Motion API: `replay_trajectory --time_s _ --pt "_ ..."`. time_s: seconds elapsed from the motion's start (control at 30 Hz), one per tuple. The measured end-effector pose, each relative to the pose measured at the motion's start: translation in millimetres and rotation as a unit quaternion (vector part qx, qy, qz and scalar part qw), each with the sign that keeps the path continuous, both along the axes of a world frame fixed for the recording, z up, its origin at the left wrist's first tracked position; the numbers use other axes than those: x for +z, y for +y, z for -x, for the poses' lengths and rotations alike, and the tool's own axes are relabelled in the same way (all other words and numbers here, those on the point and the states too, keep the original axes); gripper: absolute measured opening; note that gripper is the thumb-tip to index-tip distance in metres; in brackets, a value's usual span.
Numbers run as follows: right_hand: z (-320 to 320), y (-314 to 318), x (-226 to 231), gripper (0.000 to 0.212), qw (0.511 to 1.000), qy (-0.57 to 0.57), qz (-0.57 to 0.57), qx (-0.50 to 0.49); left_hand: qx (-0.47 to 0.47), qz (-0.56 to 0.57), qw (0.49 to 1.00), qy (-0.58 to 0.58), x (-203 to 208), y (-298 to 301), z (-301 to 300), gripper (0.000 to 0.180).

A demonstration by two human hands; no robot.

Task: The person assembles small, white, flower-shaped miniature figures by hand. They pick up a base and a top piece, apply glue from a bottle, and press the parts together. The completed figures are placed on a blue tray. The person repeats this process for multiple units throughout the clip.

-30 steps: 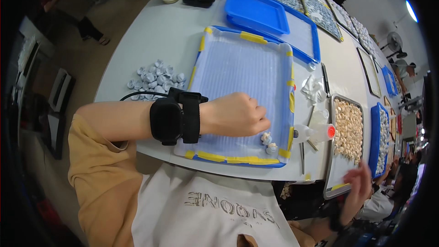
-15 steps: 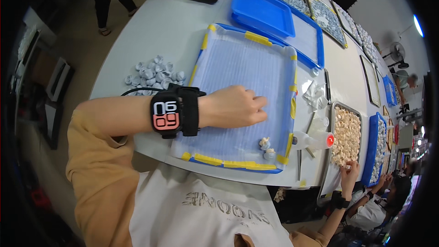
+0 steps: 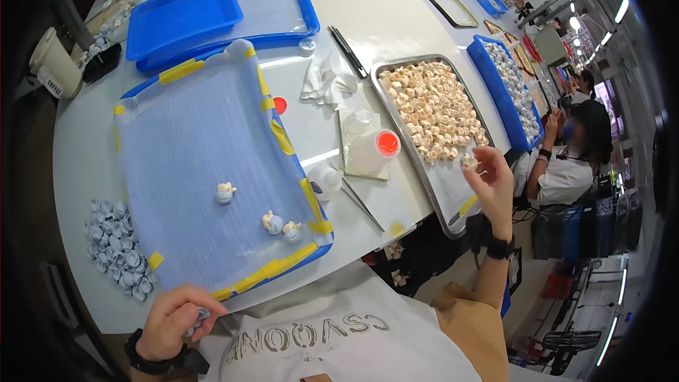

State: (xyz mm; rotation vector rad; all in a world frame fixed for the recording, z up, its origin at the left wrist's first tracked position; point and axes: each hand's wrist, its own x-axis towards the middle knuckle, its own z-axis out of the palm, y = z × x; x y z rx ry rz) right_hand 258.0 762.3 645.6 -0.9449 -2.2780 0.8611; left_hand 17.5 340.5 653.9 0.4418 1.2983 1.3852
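Note:
My left hand (image 3: 170, 325) is at the lower left, beyond the near edge of the lined tray. Its closed fingers hold a small blue-grey shell-like piece (image 3: 200, 316). Over the near end of a steel tray (image 3: 403, 124), my right hand (image 3: 496, 182) pinches a small cream piece (image 3: 469, 161) between thumb and fingers. Many cream cup-shaped pieces (image 3: 431, 106) fill that tray's far part. Three small blue-and-cream joined pieces (image 3: 225, 193) stand on the blue tray lined with a translucent sheet (image 3: 184, 127), its rim taped yellow.
A heap of blue-grey pieces (image 3: 117, 247) lies left of the lined tray. Between the trays are a white bottle (image 3: 327, 182), tweezers (image 3: 364, 205), a red-marked container (image 3: 375, 150) and crumpled tissue (image 3: 329, 83). A filled blue tray (image 3: 506, 88) and a co-worker (image 3: 569, 163) are at right.
The view has swung right. My left hand has left the lined tray and now holds a blue-grey piece. A third joined piece shows there. My right hand is raised with a cream piece.

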Motion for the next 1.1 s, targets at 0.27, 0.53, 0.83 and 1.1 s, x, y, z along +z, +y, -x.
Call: replay_trajectory --time_s 0.27,0.53,0.83,1.1 --pt "54.4 -78.9 -16.6 0.022 0.934 0.1 0.341 0.038 0.149 -0.085 0.985 -0.015 -20.2 16.4 -20.3 0.034" --pt "79.2 -84.6 -30.5 0.058 0.932 0.166 0.32 0.018 0.185 -0.124 0.974 -0.052 -24.2 15.3 -17.9 0.033" --pt "95.7 -71.3 -36.8 0.055 0.999 -0.033 -0.019 -0.015 0.151 -0.078 0.985 0.041 -25.8 11.2 -21.3 0.036" --pt "100.3 -69.4 -31.5 0.05 0.998 -0.042 -0.044 0.008 0.151 -0.077 0.984 0.044 -25.4 9.2 -21.7 0.037"
